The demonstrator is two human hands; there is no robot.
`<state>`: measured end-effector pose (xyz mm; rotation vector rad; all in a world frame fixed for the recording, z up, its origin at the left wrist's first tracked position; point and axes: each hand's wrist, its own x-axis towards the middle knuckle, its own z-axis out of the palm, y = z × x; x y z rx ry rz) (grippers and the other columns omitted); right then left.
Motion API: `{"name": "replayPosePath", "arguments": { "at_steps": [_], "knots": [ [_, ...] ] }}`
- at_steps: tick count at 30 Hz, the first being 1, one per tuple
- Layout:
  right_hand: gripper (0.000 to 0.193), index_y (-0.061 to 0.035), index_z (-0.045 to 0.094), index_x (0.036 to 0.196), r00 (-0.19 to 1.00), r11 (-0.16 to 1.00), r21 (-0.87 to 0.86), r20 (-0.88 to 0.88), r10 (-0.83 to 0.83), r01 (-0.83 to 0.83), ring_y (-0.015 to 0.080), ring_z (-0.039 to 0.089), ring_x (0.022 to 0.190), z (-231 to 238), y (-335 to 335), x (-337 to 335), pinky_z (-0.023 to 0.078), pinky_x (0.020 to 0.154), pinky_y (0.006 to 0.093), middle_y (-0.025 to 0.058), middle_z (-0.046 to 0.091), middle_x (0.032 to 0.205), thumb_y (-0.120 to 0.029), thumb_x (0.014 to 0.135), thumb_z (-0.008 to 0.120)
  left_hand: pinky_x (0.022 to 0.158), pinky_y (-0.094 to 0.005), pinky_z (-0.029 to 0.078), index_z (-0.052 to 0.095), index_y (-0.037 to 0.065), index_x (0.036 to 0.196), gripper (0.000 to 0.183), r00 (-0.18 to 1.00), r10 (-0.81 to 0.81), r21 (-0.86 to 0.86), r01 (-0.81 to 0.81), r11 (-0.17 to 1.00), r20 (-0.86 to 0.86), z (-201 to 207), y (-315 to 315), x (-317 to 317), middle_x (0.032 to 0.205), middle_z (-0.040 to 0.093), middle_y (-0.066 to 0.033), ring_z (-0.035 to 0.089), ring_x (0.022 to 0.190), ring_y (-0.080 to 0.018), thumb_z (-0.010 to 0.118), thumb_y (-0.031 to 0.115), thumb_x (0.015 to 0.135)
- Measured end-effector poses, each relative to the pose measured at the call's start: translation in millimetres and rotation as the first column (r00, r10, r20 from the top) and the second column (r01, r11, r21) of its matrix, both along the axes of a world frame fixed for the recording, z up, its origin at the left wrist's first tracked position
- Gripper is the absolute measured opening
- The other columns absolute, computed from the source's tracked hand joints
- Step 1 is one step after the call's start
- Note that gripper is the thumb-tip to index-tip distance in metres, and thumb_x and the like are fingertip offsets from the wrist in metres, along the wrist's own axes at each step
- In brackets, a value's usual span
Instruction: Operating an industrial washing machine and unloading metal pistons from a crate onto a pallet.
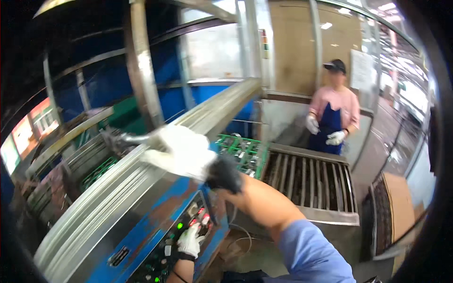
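My right hand, in a white glove with a dark cuff, reaches across to the left above a long pale metal rail. It is smeared by motion and its fingers do not show clearly. A shiny metal piece lies right at its fingertips; whether I grip it, I cannot tell. Lower down, my left hand, also gloved in white, rests on a dark control panel with its fingers stretched toward the red-lit buttons. A green lamp glows beside it. The panel sits in a worn blue machine housing.
Behind my right forearm, a green rack holds several shiny metal parts. Right of it stands a roller table, with a gloved co-worker behind it. Metal posts rise over the machine. A brown board-like panel leans at the far right.
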<state>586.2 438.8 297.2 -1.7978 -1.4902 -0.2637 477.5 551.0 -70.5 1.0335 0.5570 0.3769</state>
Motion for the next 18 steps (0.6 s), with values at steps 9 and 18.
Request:
{"name": "replayPosePath", "arguments": {
  "at_steps": [9, 18],
  "knots": [
    [0.038, -0.0081, 0.074, 0.084, 0.942, 0.943, -0.001, -0.037, -0.334, 0.334, 0.0332, 0.069, 0.087, -9.9, 69.4, 36.4, 0.056, 0.074, 0.0399, 0.0176, 0.071, 0.089, -0.045, 0.080, 0.066, 0.079, -0.0479, 0.042, 0.062, 0.011, 0.116, 0.049, 0.979, 0.146, -0.022, -0.150, 0.988, -0.139, -13.5, 4.0, 24.7, 0.108, 0.065, -0.0042, 0.062, 0.096, -0.0270, 0.067, 0.046, 0.082],
    [0.025, -0.0100, 0.062, 0.095, 0.903, 0.927, 0.291, -0.419, -0.099, 0.237, 0.0242, 0.064, 0.077, -110.8, -75.3, 47.6, 0.050, 0.067, 0.0391, 0.0114, 0.063, 0.082, -0.032, 0.085, 0.067, 0.083, -0.0463, 0.041, 0.061, 0.020, 0.118, 0.032, 0.998, -0.024, -0.189, 0.011, 0.982, -0.063, -26.0, 21.2, 31.9, 0.114, 0.066, 0.0029, 0.060, 0.100, -0.0210, 0.056, 0.039, 0.094]
  ]
}}
